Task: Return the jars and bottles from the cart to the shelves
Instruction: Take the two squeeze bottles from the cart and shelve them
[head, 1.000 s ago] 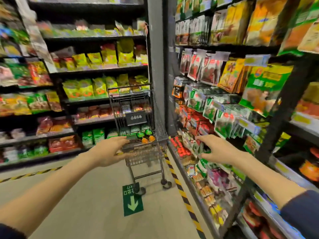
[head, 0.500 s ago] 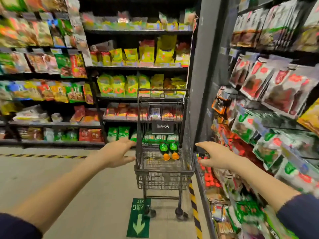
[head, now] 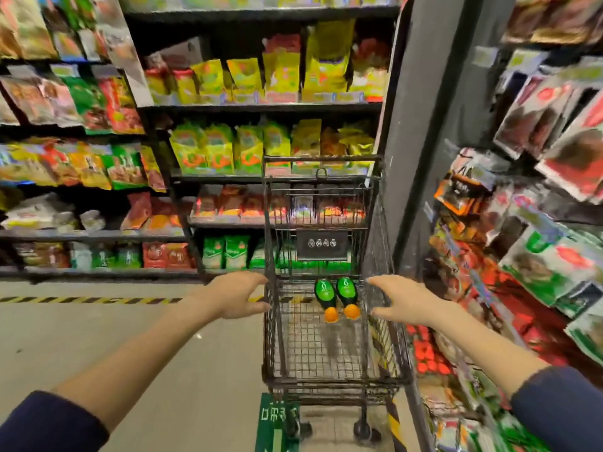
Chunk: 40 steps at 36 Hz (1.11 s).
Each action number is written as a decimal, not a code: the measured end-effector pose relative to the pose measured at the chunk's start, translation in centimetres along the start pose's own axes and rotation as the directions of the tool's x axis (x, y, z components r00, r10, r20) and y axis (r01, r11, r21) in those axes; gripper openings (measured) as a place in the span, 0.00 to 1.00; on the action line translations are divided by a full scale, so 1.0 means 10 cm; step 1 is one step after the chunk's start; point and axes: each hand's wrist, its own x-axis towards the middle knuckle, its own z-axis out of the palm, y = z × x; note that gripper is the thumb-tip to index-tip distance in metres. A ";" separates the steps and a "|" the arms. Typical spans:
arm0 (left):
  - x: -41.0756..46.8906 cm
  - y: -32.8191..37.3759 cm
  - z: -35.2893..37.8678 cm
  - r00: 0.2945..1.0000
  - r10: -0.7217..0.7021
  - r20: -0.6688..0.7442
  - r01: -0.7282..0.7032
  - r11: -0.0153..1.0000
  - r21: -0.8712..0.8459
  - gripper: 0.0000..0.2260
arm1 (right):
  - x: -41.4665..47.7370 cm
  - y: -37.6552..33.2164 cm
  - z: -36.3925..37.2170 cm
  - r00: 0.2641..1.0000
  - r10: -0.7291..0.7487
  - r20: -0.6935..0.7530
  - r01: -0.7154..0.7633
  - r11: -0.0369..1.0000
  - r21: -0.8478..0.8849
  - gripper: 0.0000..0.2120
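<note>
— So, through the head camera: how do the fingers stand?

— Both hands are loose and unclenched. The left hand (head: 235,296) has its fingers (head: 254,279) stretched toward the left rim of the cart (head: 329,381), thumb apart beneath them. The right hand (head: 409,301) mirrors it at the right rim. Neither wraps the wire, and whether the tips touch it I cannot tell.

— And the bottles?

— Two lie on the basket's wire bottom, between the two sets of fingers and lower than them. The left bottle (head: 325,296) and the right bottle (head: 347,293) are green with orange caps, side by side, caps pointing back toward the person. The right bottle lies nearer the right hand's fingers than the left bottle does to the left hand's.

— What is past the fingers?

— Beyond the cart's far end stand shelves (head: 261,107) of bright packets, and more packets hang just right of the right hand. Below the wrists, a green arrow sticker (head: 277,425) shows on the floor.
</note>
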 end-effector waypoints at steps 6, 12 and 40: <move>0.79 -0.36 0.02 0.995 0.059 0.078 -0.060 0.998 0.002 0.29 | 0.55 0.06 0.09 0.997 0.080 0.016 -0.082 0.988 0.133 0.29; 1.47 -0.47 0.17 0.979 0.111 0.174 -0.109 0.994 -0.020 0.28 | 0.96 0.21 0.25 0.984 0.159 0.076 -0.172 0.961 0.218 0.32; 4.44 -0.20 2.31 0.861 -0.118 0.496 0.376 0.803 -0.463 0.34 | 3.76 1.79 2.10 0.790 0.413 0.453 -0.607 0.426 0.671 0.27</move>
